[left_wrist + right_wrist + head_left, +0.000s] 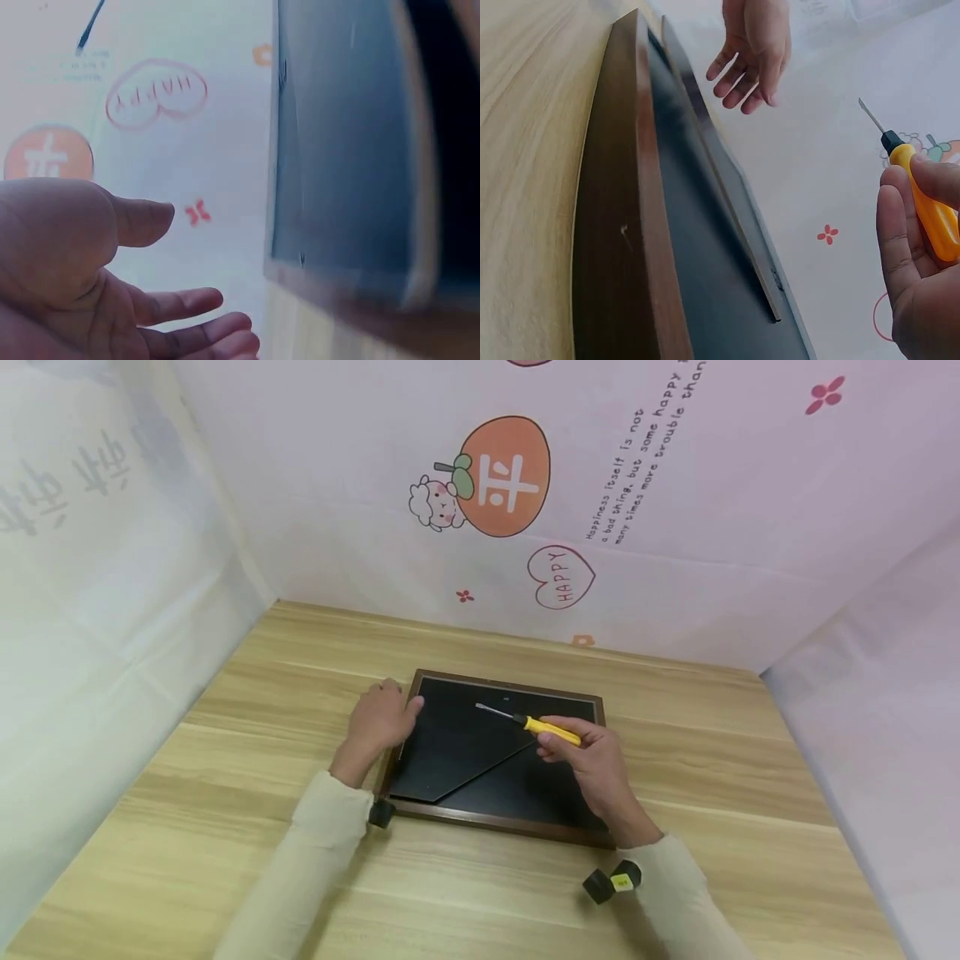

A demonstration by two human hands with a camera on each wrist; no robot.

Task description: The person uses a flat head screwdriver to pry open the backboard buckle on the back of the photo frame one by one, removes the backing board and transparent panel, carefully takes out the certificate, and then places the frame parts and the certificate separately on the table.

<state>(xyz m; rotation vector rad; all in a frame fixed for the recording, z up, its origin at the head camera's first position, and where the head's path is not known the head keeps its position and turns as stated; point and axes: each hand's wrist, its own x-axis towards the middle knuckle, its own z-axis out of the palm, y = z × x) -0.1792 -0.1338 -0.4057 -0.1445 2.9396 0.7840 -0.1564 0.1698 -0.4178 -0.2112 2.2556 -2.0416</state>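
Yellow-handled flat-blade screwdriver [553, 731]: gripped in right hand [596, 768], tip above brown-framed black board [495, 822], lower centre of head view. Left hand [378, 718]: fingers loosely spread, empty, at board's left edge. Step, seemingly: tool poised; contact calls for lowering tip.

The screwdriver handle [933, 217] is yellow, board [465, 735] black, frame [495, 822] brown.
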